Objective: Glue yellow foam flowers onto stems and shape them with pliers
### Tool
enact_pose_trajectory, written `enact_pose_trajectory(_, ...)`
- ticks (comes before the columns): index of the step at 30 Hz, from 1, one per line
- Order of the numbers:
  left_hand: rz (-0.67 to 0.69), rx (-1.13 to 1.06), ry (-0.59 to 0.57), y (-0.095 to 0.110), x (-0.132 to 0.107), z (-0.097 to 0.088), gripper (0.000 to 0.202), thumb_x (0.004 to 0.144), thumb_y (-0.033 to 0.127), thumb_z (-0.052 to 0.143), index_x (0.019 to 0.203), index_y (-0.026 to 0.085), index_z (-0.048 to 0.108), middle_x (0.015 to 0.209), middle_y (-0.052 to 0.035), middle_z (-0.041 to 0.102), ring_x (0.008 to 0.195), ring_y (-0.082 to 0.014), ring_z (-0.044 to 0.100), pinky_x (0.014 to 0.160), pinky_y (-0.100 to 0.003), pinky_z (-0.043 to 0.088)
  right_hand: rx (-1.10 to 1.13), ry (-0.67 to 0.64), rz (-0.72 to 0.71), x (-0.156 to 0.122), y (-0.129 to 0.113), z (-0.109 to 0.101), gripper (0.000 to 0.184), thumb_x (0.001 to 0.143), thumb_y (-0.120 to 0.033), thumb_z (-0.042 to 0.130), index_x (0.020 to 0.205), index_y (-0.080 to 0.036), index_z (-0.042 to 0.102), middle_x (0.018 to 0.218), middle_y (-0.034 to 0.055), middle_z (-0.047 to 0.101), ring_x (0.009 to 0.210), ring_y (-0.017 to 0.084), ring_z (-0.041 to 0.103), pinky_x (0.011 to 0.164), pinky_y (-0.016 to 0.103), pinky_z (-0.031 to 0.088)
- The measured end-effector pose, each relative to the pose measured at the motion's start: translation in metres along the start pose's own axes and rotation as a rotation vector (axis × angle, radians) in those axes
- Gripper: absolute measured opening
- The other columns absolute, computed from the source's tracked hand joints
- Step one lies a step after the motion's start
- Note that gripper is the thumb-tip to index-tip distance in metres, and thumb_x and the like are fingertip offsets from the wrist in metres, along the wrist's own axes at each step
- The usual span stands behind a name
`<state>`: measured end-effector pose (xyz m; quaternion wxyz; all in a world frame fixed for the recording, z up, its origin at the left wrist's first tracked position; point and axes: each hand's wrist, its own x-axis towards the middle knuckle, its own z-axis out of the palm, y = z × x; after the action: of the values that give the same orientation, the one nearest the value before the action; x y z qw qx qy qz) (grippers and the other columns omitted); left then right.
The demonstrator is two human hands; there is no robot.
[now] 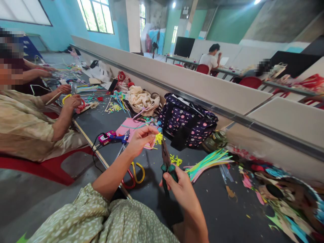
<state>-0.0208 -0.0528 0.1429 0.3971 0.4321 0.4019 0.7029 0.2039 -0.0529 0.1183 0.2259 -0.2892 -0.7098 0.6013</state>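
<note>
My left hand (143,140) is closed in a pinch on a small yellow craft flower (158,138) made of short fuzzy pieces. In my right hand (181,185) is a pair of pliers (165,155) with dark green handles, its jaws pointing up beside the flower. Whether the jaws touch it I cannot tell. Below the jaws, a pile of yellow cut pieces (176,160) lies on the dark table (202,212). To the right is a bundle of green, yellow and pink pipe cleaners (209,163). Scissors (136,172) with red and yellow handles lie under my left forearm.
A blue glue gun (123,137) and a pink device (107,137) with a black cord lie at left. Behind my hands stand a dark patterned bag (186,119) and a glass jar (215,140). Scraps cover the right side. A co-worker's hands (72,99) are at left.
</note>
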Motion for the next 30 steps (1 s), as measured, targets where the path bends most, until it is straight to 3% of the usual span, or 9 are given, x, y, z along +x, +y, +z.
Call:
enact_pose_trajectory(6,0.0,0.024,0.023,-0.005,0.001,0.002,0.019,0.073,0.028,0.074,0.086,0.015,0.068,0.067,0.001,0.059,0.046,-0.0063,0.05,0.043,-0.02,0.043,-0.095,0.05,0.014,0.001,0.002,0.002,0.03,0.093,-0.048,0.051,0.094,-0.018,0.054,0.064,0.0012,0.066,0.053,0.013,0.054,0.051,0.021,0.04)
enact_pose_trajectory(11,0.081,0.287,-0.066,-0.004,0.0,-0.001,0.017,0.081,0.025,0.064,0.094,0.016,0.07,0.081,-0.0042,0.065,0.05,-0.0074,0.052,0.045,-0.021,0.041,-0.16,0.072,0.025,0.001,0.006,0.001,0.024,0.094,-0.043,0.051,0.094,-0.02,0.054,0.065,0.0005,0.066,0.054,0.014,0.057,0.052,0.022,0.041)
enact_pose_trajectory(14,0.233,0.5,-0.132,-0.002,0.002,-0.003,0.015,0.082,0.017,0.06,0.091,0.016,0.071,0.094,-0.0089,0.068,0.07,-0.0135,0.06,0.059,-0.025,0.047,-0.171,0.06,0.046,0.0,0.008,0.0,0.022,0.094,-0.041,0.051,0.097,-0.02,0.055,0.069,0.0011,0.068,0.055,0.015,0.06,0.052,0.022,0.043)
enact_pose_trajectory(17,0.331,0.595,-0.157,-0.003,0.003,-0.005,0.013,0.081,0.012,0.056,0.085,0.015,0.068,0.089,-0.0087,0.068,0.083,-0.0176,0.062,0.073,-0.029,0.049,-0.159,0.049,0.049,0.0,0.007,-0.001,0.022,0.094,-0.041,0.051,0.1,-0.02,0.055,0.073,0.0023,0.069,0.057,0.015,0.062,0.054,0.023,0.044)
enact_pose_trajectory(24,0.149,0.4,-0.098,-0.008,0.0,-0.002,0.014,0.083,0.019,0.056,0.091,0.016,0.065,0.084,-0.0041,0.064,0.056,-0.0084,0.053,0.048,-0.02,0.042,0.013,-0.022,0.015,-0.002,0.002,-0.004,0.028,0.093,-0.045,0.054,0.099,-0.018,0.055,0.071,0.0025,0.068,0.058,0.013,0.06,0.057,0.022,0.044)
enact_pose_trajectory(30,0.13,0.279,-0.052,-0.005,0.0,0.003,0.015,0.085,0.028,0.059,0.088,0.015,0.065,0.08,-0.0049,0.066,0.057,-0.0103,0.058,0.052,-0.023,0.049,0.256,-0.12,-0.021,-0.004,-0.007,-0.009,0.031,0.091,-0.045,0.058,0.1,-0.015,0.056,0.054,-0.0047,0.054,0.06,0.015,0.062,0.063,0.025,0.046)
